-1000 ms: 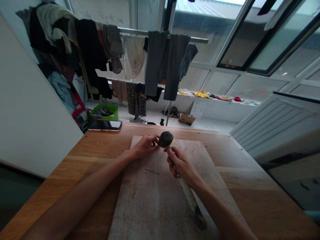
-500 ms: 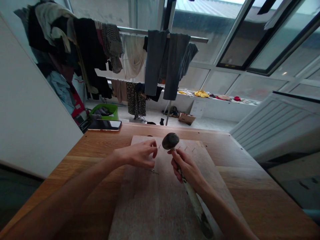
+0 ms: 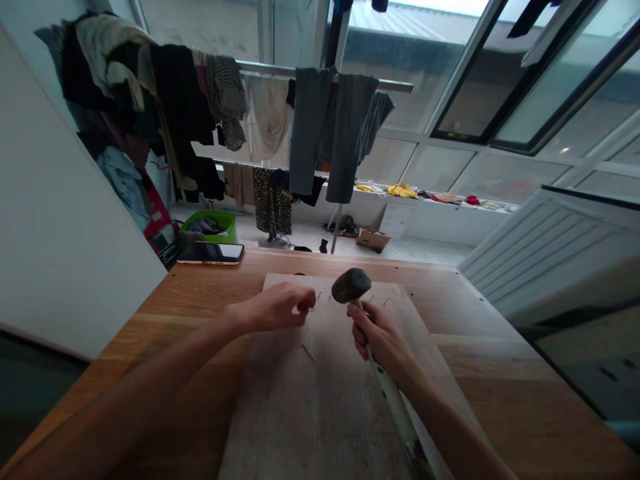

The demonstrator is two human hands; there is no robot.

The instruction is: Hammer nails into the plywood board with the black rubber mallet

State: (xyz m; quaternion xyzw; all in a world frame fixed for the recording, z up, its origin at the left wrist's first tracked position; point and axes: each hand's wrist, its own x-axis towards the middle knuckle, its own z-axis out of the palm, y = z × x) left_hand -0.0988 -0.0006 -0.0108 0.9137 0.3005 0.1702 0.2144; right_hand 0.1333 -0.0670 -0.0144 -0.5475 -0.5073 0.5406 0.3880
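Note:
My right hand [image 3: 377, 333] is wrapped round the handle of a hammer [image 3: 351, 285] with a dark, blunt head and a pale, worn shaft. The head is raised over the far part of a wooden board [image 3: 280, 413]. My left hand [image 3: 283, 308] is closed in a pinch above the board's far left part. A thin nail [image 3: 313, 309] shows at its fingertips, mostly hidden by the fingers. Just below that hand, a loose nail [image 3: 309, 353] lies on the board. Several nails [image 3: 387, 301] stand in a row near the far edge, some partly behind the hammer head.
The board rests on a brown wooden table [image 3: 200, 300]. A phone [image 3: 211, 253] lies at the table's far left corner. Beyond are a green basket [image 3: 230, 227], a rack of hanging clothes [image 3: 305, 127] and a cardboard box [image 3: 373, 240]. A white panel [image 3: 560, 247] stands at the right.
My left hand's fingers have gone from apart to a pinch, and the hand has lifted slightly away from the loose nail. The hammer has shifted a little to the right and its head has turned.

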